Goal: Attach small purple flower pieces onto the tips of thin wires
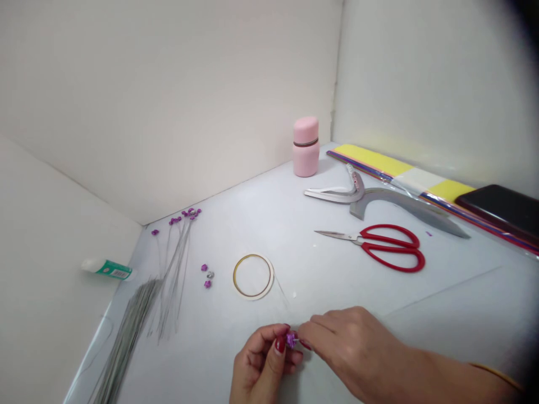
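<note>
Near the bottom edge, my left hand (267, 362) pinches a small purple piece (291, 339) between thumb and fingers. My right hand (345, 342) touches it from the right, its fingertips closed on a thin pale wire end that shows beside the piece. A thin wire runs off toward the right of that hand. Above my hands lies a ring of white tape (253, 298). Two loose purple pieces (208, 284) and a silvery one (210, 275) sit left of the tape.
Red-handled scissors (393, 248), grey pliers (334, 194), a pink flask (306, 147), coloured sheets (379, 161) and a dark phone (501, 207) are at the right and back. At the left are bundled wires (130, 336), purple-tipped stems (179, 258) and a glue bottle (112, 269).
</note>
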A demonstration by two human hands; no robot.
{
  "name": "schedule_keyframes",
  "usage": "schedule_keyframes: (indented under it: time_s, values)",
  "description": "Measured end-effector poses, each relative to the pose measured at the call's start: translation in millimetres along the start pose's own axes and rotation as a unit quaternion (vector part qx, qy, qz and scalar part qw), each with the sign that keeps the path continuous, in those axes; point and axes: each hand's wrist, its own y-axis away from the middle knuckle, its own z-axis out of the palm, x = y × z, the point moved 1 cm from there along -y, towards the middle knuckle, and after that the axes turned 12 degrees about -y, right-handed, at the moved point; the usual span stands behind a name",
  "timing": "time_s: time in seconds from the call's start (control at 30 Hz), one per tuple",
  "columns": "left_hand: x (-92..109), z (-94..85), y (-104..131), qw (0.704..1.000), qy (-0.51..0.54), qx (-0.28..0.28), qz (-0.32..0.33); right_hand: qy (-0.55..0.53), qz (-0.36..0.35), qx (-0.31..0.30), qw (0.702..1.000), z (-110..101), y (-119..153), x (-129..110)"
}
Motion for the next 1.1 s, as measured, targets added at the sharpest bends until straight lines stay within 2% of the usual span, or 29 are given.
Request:
schedule_keyframes:
  time_s: [0.3,0.73,1.1]
  values:
    - [-3.0,-1.2,-1.4,1.0,0.008,-0.018,0.005,0.003,-0.018,0.006,1.0,-0.1,1.0,1.5]
    - [-0.7,-1.0,-0.7,1.0,0.002,-0.016,0.001,0.0,-0.02,0.013,1.0,0.1,0.8,2.9]
    - [-2.7,1.6,-1.3,1.0,0.023,-0.008,0.01,0.002,-0.006,-0.014,1.0,-1.4,0.7,-1.3]
